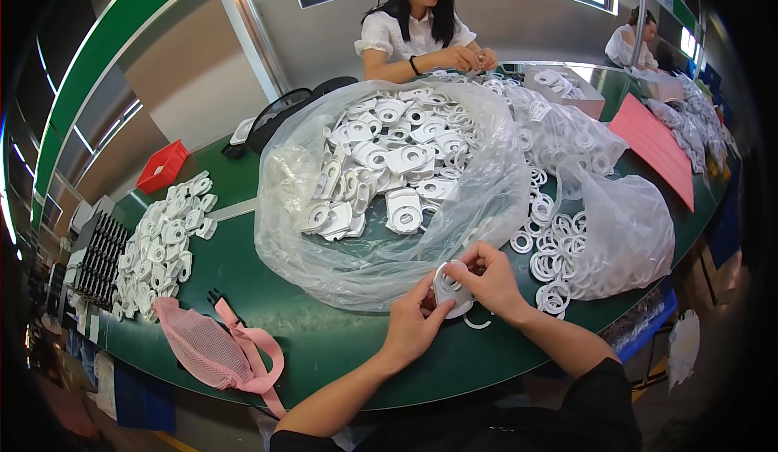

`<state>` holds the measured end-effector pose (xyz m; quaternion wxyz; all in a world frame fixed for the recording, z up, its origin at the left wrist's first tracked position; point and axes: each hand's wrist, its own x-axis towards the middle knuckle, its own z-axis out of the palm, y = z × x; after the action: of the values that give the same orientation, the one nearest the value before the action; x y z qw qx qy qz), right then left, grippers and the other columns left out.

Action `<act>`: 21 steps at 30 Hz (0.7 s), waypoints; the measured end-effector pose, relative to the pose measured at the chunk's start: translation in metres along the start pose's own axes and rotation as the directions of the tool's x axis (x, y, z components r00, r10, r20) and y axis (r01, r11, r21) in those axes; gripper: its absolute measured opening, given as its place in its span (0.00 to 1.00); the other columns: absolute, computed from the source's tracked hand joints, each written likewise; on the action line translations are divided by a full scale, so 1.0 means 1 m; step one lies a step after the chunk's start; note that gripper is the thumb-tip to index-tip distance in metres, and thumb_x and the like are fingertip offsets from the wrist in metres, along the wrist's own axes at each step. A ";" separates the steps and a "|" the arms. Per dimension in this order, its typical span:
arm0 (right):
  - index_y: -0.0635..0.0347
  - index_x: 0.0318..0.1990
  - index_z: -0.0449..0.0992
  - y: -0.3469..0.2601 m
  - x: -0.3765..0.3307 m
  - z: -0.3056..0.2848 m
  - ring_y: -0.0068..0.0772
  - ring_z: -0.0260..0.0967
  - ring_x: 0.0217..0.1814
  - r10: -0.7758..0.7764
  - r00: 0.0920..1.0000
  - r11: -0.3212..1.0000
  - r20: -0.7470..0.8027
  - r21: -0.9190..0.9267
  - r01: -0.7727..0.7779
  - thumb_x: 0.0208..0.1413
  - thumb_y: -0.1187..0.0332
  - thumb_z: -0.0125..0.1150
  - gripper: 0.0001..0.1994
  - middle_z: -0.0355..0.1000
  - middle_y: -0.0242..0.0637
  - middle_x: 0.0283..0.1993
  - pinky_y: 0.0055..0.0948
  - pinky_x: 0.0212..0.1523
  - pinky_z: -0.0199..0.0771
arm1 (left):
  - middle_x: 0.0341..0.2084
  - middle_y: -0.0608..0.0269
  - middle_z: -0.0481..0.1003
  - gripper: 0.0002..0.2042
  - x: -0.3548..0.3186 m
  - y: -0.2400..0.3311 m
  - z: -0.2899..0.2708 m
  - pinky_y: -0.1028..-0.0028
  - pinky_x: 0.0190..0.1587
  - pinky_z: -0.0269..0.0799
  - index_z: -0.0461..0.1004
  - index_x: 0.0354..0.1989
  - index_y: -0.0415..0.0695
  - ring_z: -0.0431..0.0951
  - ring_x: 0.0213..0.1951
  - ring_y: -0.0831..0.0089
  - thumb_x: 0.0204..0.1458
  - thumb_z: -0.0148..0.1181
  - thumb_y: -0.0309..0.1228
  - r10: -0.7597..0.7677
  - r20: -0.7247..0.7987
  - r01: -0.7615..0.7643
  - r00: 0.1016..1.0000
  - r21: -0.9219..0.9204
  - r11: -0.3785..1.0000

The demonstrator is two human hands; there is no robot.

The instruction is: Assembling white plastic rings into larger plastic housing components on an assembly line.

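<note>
Near the table's front edge, my left hand (412,322) is closed on a white plastic part (451,296), a flat piece with a rounded end and a round opening. My right hand (493,280) pinches the same part at its upper right, the thumb resting by a ring shape at the opening. Whether that ring is a separate piece I cannot tell. Just below my hands, a loose white ring (478,323) lies on the green table (340,347). Beyond them is a wide-open clear plastic bag (304,278) filled with similar white parts (389,156) and rings.
White rings (559,245) spill from a clear bag (628,237) at right. At left are a pile of white parts (166,241), a red bin (164,166), black racks (101,257) and a pink mesh bag (207,347). Across the table a person (421,35) works with both hands.
</note>
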<state>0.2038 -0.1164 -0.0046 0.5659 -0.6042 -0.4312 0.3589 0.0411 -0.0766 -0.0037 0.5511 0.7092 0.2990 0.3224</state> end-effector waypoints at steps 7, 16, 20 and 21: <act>0.66 0.35 0.71 -0.015 -0.003 -0.005 0.18 0.70 0.31 -0.124 0.986 0.991 0.109 -0.036 0.129 0.44 0.69 0.68 0.14 0.73 0.34 0.30 0.18 0.33 0.70 | 0.24 0.66 0.72 0.25 0.005 -0.019 -0.002 0.81 0.28 0.68 0.64 0.57 0.42 0.70 0.24 0.83 0.48 0.60 0.23 0.019 -0.013 -0.020 1.000 -0.066 0.998; 0.64 0.34 0.71 -0.004 0.005 -0.008 0.16 0.68 0.29 0.037 0.996 0.996 0.087 0.073 -0.043 0.48 0.71 0.65 0.10 0.73 0.32 0.29 0.16 0.33 0.69 | 0.30 0.61 0.74 0.26 0.000 -0.003 -0.005 0.79 0.30 0.69 0.63 0.59 0.45 0.73 0.28 0.81 0.48 0.60 0.23 -0.072 0.037 0.072 0.997 0.000 0.997; 0.63 0.34 0.70 -0.010 -0.003 -0.004 0.16 0.68 0.29 0.032 0.997 0.999 0.072 -0.031 -0.029 0.46 0.70 0.68 0.12 0.72 0.30 0.29 0.16 0.32 0.69 | 0.27 0.57 0.74 0.27 -0.001 -0.001 -0.004 0.76 0.29 0.69 0.63 0.59 0.45 0.73 0.24 0.75 0.47 0.60 0.23 0.166 0.011 -0.163 0.986 0.257 0.953; 0.63 0.35 0.70 -0.012 -0.004 -0.003 0.17 0.68 0.28 -0.011 0.996 0.996 0.085 -0.088 0.019 0.44 0.70 0.69 0.14 0.72 0.30 0.29 0.16 0.32 0.70 | 0.27 0.57 0.74 0.27 -0.001 -0.002 -0.005 0.75 0.29 0.69 0.63 0.59 0.45 0.72 0.23 0.74 0.47 0.59 0.23 0.205 0.004 -0.197 0.979 0.292 0.936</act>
<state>0.2043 -0.1212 0.0071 0.5223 -0.6098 -0.4749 0.3603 0.0366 -0.0746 -0.0050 0.4008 0.8049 0.2764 0.3391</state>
